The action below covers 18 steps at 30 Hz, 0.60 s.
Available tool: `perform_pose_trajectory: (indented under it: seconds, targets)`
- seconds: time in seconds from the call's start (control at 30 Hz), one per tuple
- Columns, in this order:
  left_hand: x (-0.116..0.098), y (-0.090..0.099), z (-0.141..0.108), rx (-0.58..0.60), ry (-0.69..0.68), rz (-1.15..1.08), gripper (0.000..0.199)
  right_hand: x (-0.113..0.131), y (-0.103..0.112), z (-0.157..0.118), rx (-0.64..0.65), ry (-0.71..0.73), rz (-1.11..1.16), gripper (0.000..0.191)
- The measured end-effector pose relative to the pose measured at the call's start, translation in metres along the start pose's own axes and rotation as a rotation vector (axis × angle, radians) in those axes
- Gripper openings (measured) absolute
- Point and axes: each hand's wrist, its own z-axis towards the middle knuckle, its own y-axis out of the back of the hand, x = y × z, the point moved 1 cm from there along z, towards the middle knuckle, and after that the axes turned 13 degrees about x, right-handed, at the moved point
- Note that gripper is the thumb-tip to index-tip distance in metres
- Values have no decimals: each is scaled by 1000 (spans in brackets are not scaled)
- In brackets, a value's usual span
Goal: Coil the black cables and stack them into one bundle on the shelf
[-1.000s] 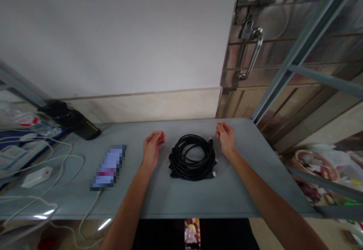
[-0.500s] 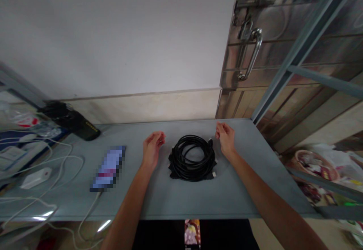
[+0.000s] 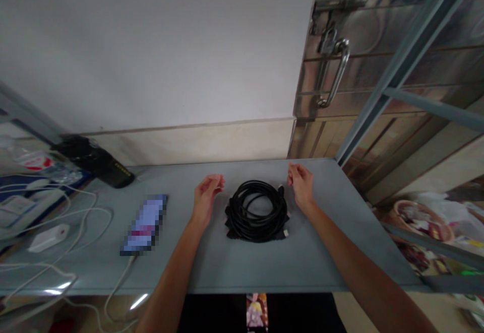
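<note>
Grey tabletop (image 3: pixel 317 270): bears everything below.

Coil of black cable (image 3: pixel 257 231): flat on the tabletop between both hands, touching neither. I see no tie; a one-sided pull could, I judge, spring the loops apart.

Left hand (image 3: pixel 207 194) and right hand (image 3: pixel 301 182): fingers curled, either side of the coil, no held item visible; whether fingertips meet, I cannot tell.

Cable plugs (image 3: pixel 281 190): project around the coil's edge; I rate them likely to snag neighbouring loops if lifted.

Surroundings: wall (image 3: pixel 181 71), limiting reach behind; metal post (image 3: pixel 366 121), far right; black bottle (image 3: pixel 111 168), back left; phone (image 3: pixel 145 224), left of the left forearm; white adapter (image 3: pixel 49 238), farther left; white charging cord (image 3: pixel 131 260), at the phone's near end, which a leftward forearm sweep could catch.
</note>
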Motion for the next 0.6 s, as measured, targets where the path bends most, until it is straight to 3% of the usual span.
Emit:
perform_pose_trajectory:
  seconds: [0.23,0.6]
  targets:
    - [-6,-18,-10,351,59,143,53,1,-1,0,10,-11,4,58]
    - [-2,-13,-9,477,73,144,54,5,-6,-5,199,-92,-68,62]
